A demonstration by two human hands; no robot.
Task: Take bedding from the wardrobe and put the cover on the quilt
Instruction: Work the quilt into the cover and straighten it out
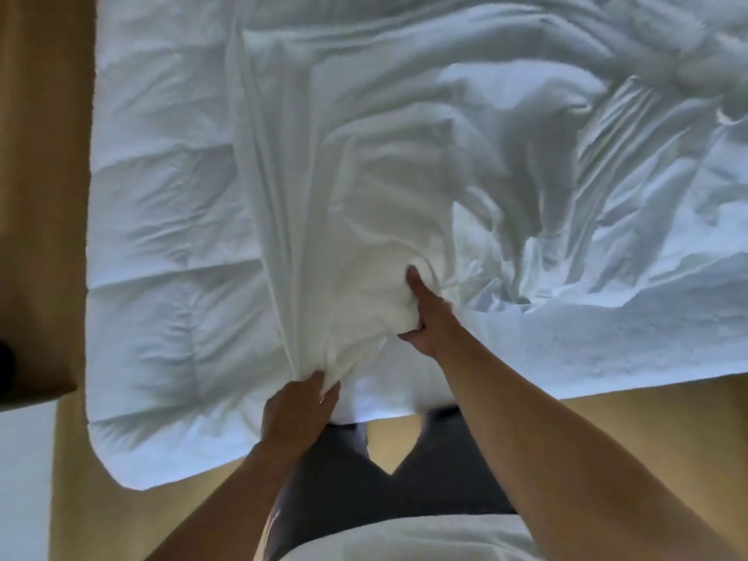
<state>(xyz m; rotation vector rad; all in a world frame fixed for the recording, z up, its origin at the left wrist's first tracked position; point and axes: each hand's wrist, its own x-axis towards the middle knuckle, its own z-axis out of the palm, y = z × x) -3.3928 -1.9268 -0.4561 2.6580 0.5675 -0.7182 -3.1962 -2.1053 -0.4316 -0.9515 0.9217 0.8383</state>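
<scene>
White cover [324,188] runs up-frame from both grips: left hand [299,406] bunches its lower end, right hand [427,317] clutches folds just above.

The quilt [162,236] is soft white padded cloth, matt, with stitched seams that puff it into squares and leave shallow puckers. Lying on top of the quilt, the cover [364,176] is thinner white cloth, also matt, creased all over into fine sharp wrinkles and long folds. Below the quilt's near edge the floor [121,520] looks smooth and tan with a dull sheen, and the trousers [344,479] at that edge are dark matt cloth.
</scene>
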